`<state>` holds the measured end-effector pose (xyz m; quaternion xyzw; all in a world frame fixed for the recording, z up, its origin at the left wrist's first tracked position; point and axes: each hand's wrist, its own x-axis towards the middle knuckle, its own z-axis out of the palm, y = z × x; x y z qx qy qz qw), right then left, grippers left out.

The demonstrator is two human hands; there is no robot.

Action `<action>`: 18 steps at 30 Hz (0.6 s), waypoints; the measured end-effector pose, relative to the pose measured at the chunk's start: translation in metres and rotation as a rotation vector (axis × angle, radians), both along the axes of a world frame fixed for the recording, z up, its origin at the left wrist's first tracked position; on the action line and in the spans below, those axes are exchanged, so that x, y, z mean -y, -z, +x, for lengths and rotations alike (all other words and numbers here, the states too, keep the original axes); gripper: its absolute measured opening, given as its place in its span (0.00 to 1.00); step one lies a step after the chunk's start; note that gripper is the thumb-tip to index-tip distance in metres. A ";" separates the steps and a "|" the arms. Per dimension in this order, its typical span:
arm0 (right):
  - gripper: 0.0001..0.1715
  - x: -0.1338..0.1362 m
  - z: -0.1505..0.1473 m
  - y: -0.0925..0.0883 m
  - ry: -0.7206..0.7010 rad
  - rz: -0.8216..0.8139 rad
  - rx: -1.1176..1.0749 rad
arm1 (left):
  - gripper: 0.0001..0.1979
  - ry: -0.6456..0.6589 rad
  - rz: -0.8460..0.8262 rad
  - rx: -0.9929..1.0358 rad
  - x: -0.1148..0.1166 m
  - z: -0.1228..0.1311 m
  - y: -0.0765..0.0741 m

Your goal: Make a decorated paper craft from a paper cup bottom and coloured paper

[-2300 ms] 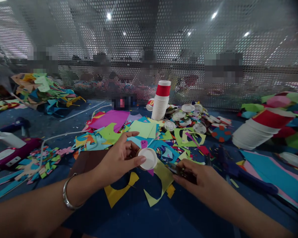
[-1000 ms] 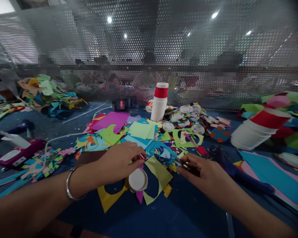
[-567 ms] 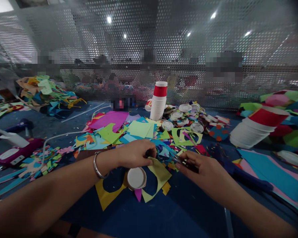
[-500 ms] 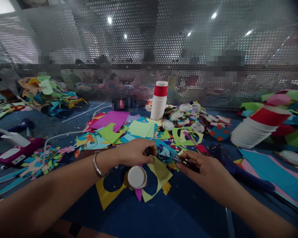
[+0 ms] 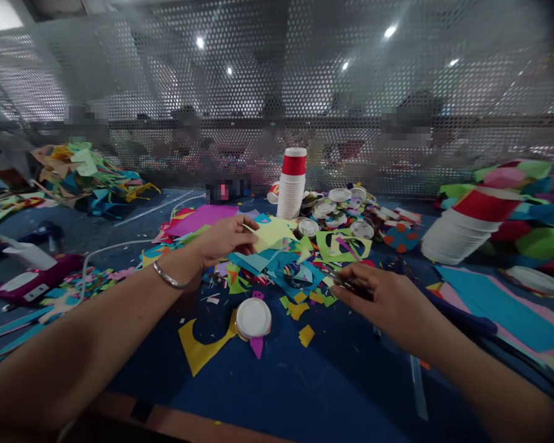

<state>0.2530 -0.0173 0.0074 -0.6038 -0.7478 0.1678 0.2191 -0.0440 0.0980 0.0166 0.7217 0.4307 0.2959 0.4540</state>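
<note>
Beyond the white disc (image 5: 253,317), my left hand (image 5: 226,240) pinches pale yellow paper (image 5: 272,234); right of the disc, my right hand (image 5: 376,292) grips scissors (image 5: 345,282).

Behind the table's (image 5: 295,394) far edge stands a mesh panel (image 5: 258,67). Before it, about midway along, rises an upright cup stack (image 5: 292,194), with a heap of discs (image 5: 337,210) just to its right. Scrap paper (image 5: 85,166) is piled toward the far left corner; nearer, on the left, lies a power strip (image 5: 50,277). Over right, a tilted cup stack (image 5: 466,227) stands behind paper sheets (image 5: 512,314). One disc (image 5: 253,317) lies toward the near edge, an offcut (image 5: 198,354) at its left.
</note>
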 end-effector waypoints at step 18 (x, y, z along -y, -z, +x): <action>0.15 0.060 -0.007 0.015 0.114 0.027 0.283 | 0.17 0.120 0.325 -0.614 0.077 -0.020 -0.019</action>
